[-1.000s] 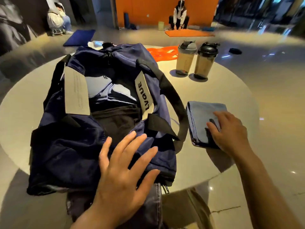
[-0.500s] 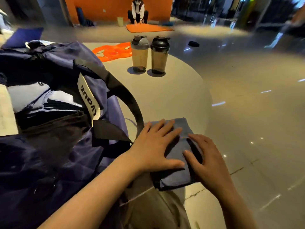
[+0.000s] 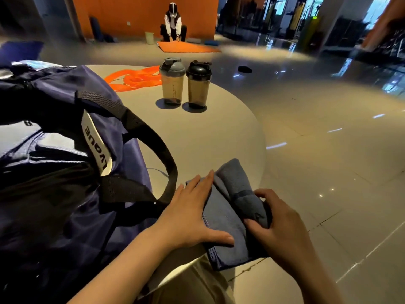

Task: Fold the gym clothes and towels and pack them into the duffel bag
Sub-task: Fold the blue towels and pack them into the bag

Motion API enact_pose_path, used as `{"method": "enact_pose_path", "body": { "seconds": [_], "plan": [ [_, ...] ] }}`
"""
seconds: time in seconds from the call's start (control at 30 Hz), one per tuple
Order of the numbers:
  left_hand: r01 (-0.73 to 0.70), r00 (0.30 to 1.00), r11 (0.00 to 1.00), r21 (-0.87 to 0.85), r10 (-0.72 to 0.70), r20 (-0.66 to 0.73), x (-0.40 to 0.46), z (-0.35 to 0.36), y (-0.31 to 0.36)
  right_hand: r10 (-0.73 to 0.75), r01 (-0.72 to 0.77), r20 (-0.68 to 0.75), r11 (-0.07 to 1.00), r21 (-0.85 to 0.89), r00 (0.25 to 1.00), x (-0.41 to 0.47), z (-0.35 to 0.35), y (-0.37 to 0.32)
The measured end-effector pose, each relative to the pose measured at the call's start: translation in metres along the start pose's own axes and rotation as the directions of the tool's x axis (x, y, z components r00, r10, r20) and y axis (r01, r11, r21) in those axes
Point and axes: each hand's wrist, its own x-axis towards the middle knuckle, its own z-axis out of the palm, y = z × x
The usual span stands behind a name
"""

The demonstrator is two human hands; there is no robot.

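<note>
A folded grey-blue towel point(image 3: 228, 218) lies at the near right edge of the round table point(image 3: 210, 132). My left hand point(image 3: 192, 216) presses flat on the towel's left half, fingers spread. My right hand point(image 3: 276, 229) grips the towel's right side and has lifted it into a raised fold. The open navy duffel bag point(image 3: 65, 216) fills the left of the view, with dark and light clothes inside and a black strap looping toward the towel.
Two shaker bottles point(image 3: 186, 83) stand at the table's far side beside an orange band point(image 3: 133, 79). The table edge is just right of the towel, with shiny tiled floor beyond. A person crouches at an orange mat point(image 3: 186, 46) in the background.
My left hand moved from the bag's near side onto the towel. My right hand went from resting flat on the towel to gripping and raising its right side.
</note>
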Motion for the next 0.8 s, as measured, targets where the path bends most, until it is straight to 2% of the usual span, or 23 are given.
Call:
{"method": "enact_pose_path", "body": {
  "seconds": [0.07, 0.2, 0.3, 0.4, 0.47, 0.57, 0.63, 0.7, 0.77, 0.8],
  "plan": [
    [0.01, 1.0, 0.998, -0.057, -0.01, -0.004, 0.002, 0.0, 0.002, -0.067, 0.063, 0.068, 0.997, 0.054, 0.995, -0.005, 0.001, -0.005],
    [0.004, 0.999, 0.978, -0.206, -0.014, -0.048, 0.0, 0.001, -0.002, -0.064, 0.029, 0.188, 0.982, 0.185, 0.98, -0.001, 0.003, -0.01],
    [-0.005, 0.999, 0.956, -0.292, -0.005, -0.033, -0.002, -0.001, -0.008, -0.013, -0.025, 0.187, 0.979, 0.202, 0.982, 0.009, 0.011, -0.007],
    [-0.009, 1.0, 0.933, -0.36, 0.001, -0.021, 0.0, 0.001, -0.013, 0.011, -0.085, 0.315, 0.971, 0.222, 0.949, 0.013, 0.019, -0.011],
    [-0.02, 0.999, 0.921, -0.388, 0.004, -0.042, -0.003, 0.001, -0.015, -0.005, -0.07, 0.335, 0.975, 0.213, 0.942, 0.016, 0.022, -0.019],
    [-0.064, 0.99, 0.947, -0.314, 0.02, -0.14, -0.021, 0.002, -0.014, -0.033, -0.054, 0.358, 0.972, 0.23, 0.933, 0.023, 0.027, -0.023],
    [-0.079, 0.976, 0.953, -0.294, 0.014, -0.218, -0.039, 0.002, -0.011, -0.057, -0.071, 0.361, 0.941, 0.331, 0.931, 0.024, 0.028, -0.021],
    [-0.103, 0.942, 0.897, -0.43, -0.051, -0.332, -0.054, 0.0, -0.006, -0.108, -0.072, 0.346, 0.88, 0.469, 0.932, 0.02, 0.025, -0.018],
    [-0.168, 0.868, 0.82, -0.547, -0.14, -0.477, -0.062, 0.0, -0.003, -0.142, -0.076, 0.306, 0.794, 0.603, 0.941, 0.014, 0.016, -0.019],
    [-0.185, 0.841, 0.78, -0.598, -0.189, -0.507, -0.063, -0.001, -0.002, -0.148, -0.087, 0.285, 0.736, 0.671, 0.947, 0.011, 0.01, -0.022]
  ]
}}
